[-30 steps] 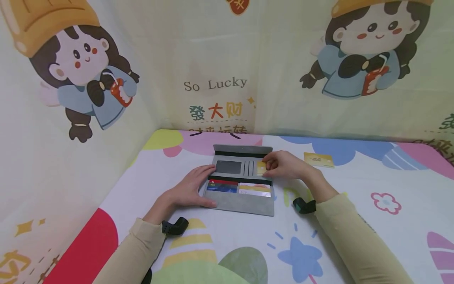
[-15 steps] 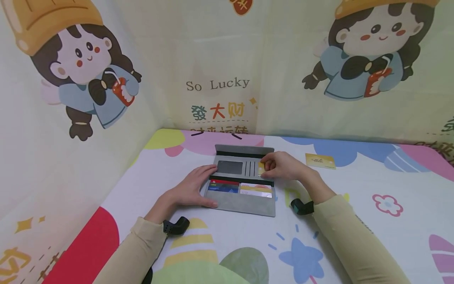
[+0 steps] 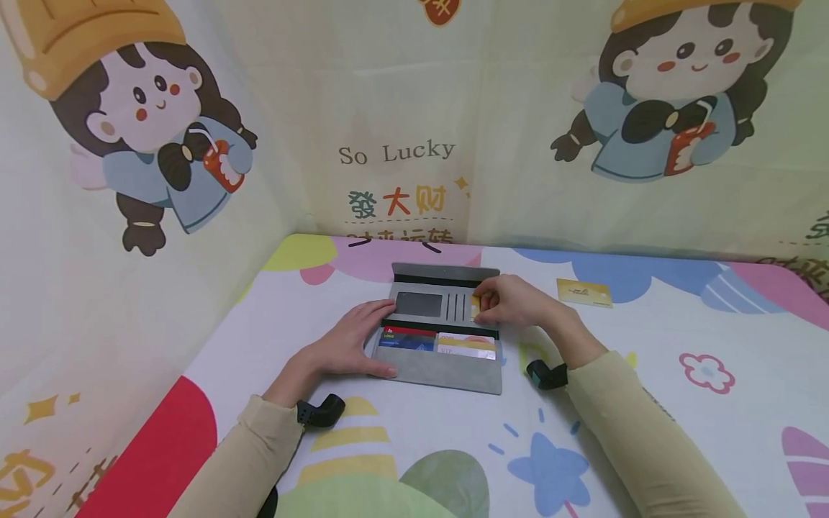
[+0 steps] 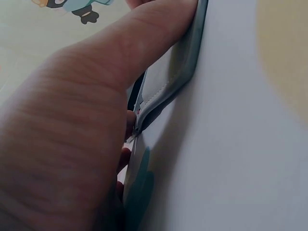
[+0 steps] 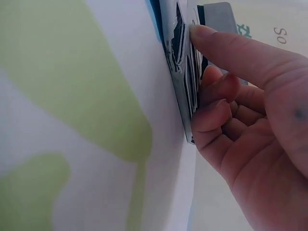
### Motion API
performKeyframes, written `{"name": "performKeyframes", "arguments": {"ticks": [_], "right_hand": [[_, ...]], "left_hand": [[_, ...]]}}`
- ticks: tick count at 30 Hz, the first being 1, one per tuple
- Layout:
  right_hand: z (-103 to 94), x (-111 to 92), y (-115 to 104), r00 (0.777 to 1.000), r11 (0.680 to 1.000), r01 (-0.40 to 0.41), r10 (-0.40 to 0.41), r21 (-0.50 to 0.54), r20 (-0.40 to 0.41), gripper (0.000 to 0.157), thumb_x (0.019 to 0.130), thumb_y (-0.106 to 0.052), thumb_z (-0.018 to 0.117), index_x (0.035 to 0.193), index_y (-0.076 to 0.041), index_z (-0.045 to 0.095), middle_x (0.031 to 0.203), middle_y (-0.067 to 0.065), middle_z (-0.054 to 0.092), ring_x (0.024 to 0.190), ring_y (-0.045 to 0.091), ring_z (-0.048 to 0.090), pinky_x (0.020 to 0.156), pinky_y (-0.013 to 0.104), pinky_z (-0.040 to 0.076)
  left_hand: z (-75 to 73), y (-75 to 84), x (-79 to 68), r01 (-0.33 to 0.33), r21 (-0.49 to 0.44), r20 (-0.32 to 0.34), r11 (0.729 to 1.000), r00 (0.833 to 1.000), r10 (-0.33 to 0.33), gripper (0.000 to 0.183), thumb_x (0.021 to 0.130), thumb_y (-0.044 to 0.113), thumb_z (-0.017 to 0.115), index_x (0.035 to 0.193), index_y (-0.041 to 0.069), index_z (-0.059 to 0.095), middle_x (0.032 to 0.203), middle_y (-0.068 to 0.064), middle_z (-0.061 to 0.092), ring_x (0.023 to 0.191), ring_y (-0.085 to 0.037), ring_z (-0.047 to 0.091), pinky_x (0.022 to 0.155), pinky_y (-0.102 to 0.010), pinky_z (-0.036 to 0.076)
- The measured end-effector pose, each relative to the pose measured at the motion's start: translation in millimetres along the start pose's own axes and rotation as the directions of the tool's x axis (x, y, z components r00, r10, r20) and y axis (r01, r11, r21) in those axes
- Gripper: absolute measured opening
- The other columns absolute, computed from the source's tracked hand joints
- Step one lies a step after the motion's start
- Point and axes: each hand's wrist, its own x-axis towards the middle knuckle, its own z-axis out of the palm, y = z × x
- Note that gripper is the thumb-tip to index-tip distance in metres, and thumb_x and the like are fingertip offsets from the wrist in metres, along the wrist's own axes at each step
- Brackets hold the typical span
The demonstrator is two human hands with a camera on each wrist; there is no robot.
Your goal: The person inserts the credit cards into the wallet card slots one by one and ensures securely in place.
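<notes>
A grey wallet (image 3: pixel 440 375) lies unfolded on the table, its top flap raised at the back. My left hand (image 3: pixel 343 347) rests at its left side, fingers at the edge and thumb laid along the near corner. In the left wrist view the thumb (image 4: pixel 159 29) lies straight over the wallet's rim. My right hand (image 3: pixel 518 301) pinches a yellow card (image 3: pixel 476 308) at the rightmost slot of the wallet's middle panel; a narrow strip of it shows. A blue-and-red card (image 3: pixel 406 339) and a white-and-gold card (image 3: pixel 466 345) sit side by side in the lower pocket.
Another gold card (image 3: pixel 584 292) lies flat on the table to the right, beyond my right forearm. The tablecloth (image 3: pixel 453 439) carries printed shapes. A printed cloth (image 3: pixel 531 180) hangs behind the table and along the left.
My right hand has moved slightly left over the wallet, and less of the yellow card shows outside its slot. My left hand stays at the wallet's edge.
</notes>
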Motion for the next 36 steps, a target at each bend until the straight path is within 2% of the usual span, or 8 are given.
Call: {"name": "performKeyframes", "arguments": {"ticks": [10,15,25,31,36], "right_hand": [[0.7,-4.3,-1.1,0.999,0.998,-0.044,0.045,-0.050,0.016,0.049,0.088,-0.016,0.079,0.127,0.008,0.061,0.084,0.004,0.061,0.080,0.020,0.056,0.074,0.034,0.047],[-0.2,-9.6,2.0,0.999,0.998,-0.042,0.042,-0.047,0.012,0.052,0.089,-0.018,0.079,0.130,0.007,0.059,0.084,0.004,0.060,0.081,0.021,0.056,0.074,0.034,0.046],[-8.9,-26.6,12.3,1.000,0.999,0.021,-0.021,0.034,-0.004,0.057,0.089,-0.020,0.079,0.134,0.006,0.055,0.097,0.005,0.066,0.090,0.021,0.062,0.085,0.040,0.052],[-19.4,-40.8,17.2,0.999,0.992,0.031,-0.028,0.121,-0.026,0.064,0.089,-0.021,0.080,0.139,0.007,0.051,0.107,0.009,0.067,0.099,0.024,0.065,0.091,0.044,0.053],[-30.1,-54.3,25.1,0.998,0.985,0.032,-0.021,0.171,-0.065,0.064,0.090,-0.020,0.079,0.140,0.006,0.050,0.113,0.013,0.066,0.101,0.026,0.064,0.093,0.046,0.051]], "left_hand": [[-0.6,1.1,1.0,-0.004,-0.010,0.000,1.000,1.000,0.004,0.110,0.072,0.058,0.081,0.159,0.012,0.031,0.164,-0.005,0.023,0.149,-0.029,0.019,0.118,-0.057,0.020],[-0.7,2.2,1.6,-0.003,-0.010,-0.001,1.000,1.000,0.003,0.110,0.072,0.059,0.081,0.159,0.013,0.031,0.165,-0.005,0.023,0.149,-0.028,0.019,0.118,-0.057,0.020],[0.4,0.6,1.0,0.002,-0.013,0.001,1.000,1.000,-0.002,0.111,0.072,0.061,0.080,0.159,0.014,0.030,0.165,-0.004,0.023,0.149,-0.028,0.018,0.118,-0.057,0.020],[-0.5,1.0,-0.6,0.000,-0.022,0.003,1.000,1.000,0.000,0.111,0.072,0.060,0.080,0.159,0.013,0.030,0.165,-0.004,0.023,0.149,-0.028,0.018,0.118,-0.057,0.020],[-1.7,2.5,-1.8,-0.006,-0.031,-0.002,1.000,1.000,0.006,0.109,0.072,0.059,0.079,0.159,0.013,0.031,0.164,-0.004,0.024,0.149,-0.028,0.019,0.118,-0.057,0.019]]}}
